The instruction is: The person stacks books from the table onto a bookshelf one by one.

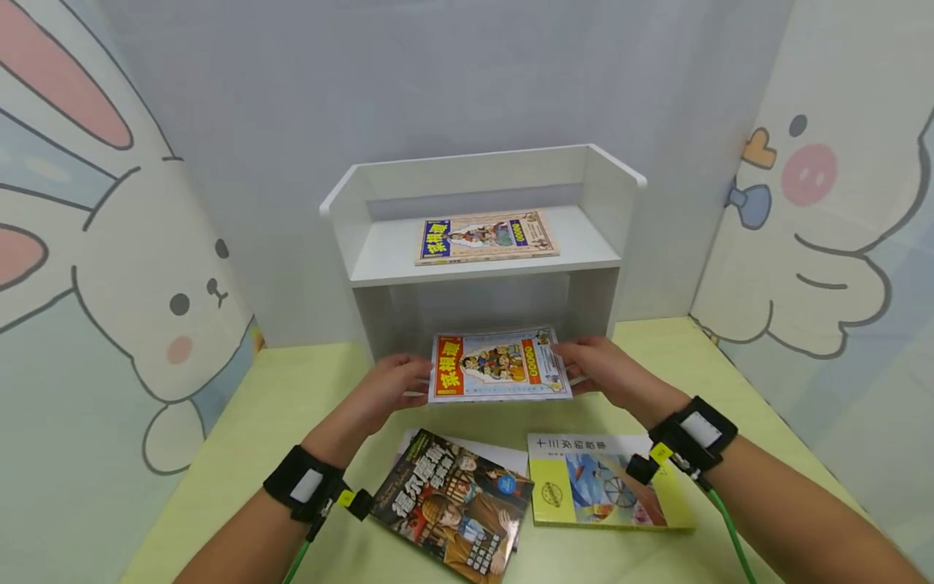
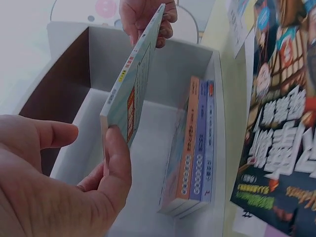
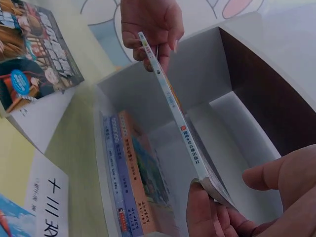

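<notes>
Both hands hold a light-blue comic-style book level by its short ends, in front of the lower opening of a white shelf. My left hand has its fingers under the left end, and its thumb stands off the cover in the left wrist view. At the other end, the right hand supports the book from below, its thumb also apart. Inside the lower compartment, the wrist views show a stack of three books with orange, purple and blue spines. The held book hides that stack in the head view.
A similar cream book lies on the upper shelf. Nearer on the table, a dark-covered book overlaps a pale one beneath it. To its right lies a yellow-and-white book, partly behind the right wrist's camera.
</notes>
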Motion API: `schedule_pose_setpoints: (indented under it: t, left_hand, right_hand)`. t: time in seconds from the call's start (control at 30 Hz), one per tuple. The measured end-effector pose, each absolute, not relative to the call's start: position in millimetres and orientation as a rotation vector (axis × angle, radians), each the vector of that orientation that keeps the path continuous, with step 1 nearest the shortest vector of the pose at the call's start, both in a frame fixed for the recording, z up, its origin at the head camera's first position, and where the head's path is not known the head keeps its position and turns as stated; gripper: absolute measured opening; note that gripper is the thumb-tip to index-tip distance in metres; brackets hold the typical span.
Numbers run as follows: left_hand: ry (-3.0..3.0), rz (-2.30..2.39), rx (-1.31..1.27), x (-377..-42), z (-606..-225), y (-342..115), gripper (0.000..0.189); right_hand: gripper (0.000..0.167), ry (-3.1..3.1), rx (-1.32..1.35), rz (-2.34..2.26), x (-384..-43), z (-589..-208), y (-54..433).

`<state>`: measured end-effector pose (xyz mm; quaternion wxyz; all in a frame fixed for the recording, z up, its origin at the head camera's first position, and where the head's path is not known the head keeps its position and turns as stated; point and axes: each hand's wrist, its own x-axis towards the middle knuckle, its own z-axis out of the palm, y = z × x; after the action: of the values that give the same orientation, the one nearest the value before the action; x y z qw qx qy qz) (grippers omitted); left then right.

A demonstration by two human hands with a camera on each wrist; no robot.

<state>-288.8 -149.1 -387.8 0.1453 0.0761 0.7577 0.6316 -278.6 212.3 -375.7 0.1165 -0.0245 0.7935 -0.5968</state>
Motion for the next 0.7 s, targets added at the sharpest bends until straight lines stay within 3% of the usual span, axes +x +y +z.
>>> schedule_pose_setpoints:
  t: [0.33, 0.7]
  left_hand:
    - [2.278, 1.899, 0.135, -338.8, -376.4, -131.7, 0.047]
    - [2.321, 1.910, 0.090, -362.1, -374.4, -123.0, 0.043]
  right_hand:
    - [0.058, 2.527, 0.016, -1.687, -329.6, -363.4, 192.1]
    - [0.054, 2.500, 0.020, -1.787, -356.2, -356.0, 191.3]
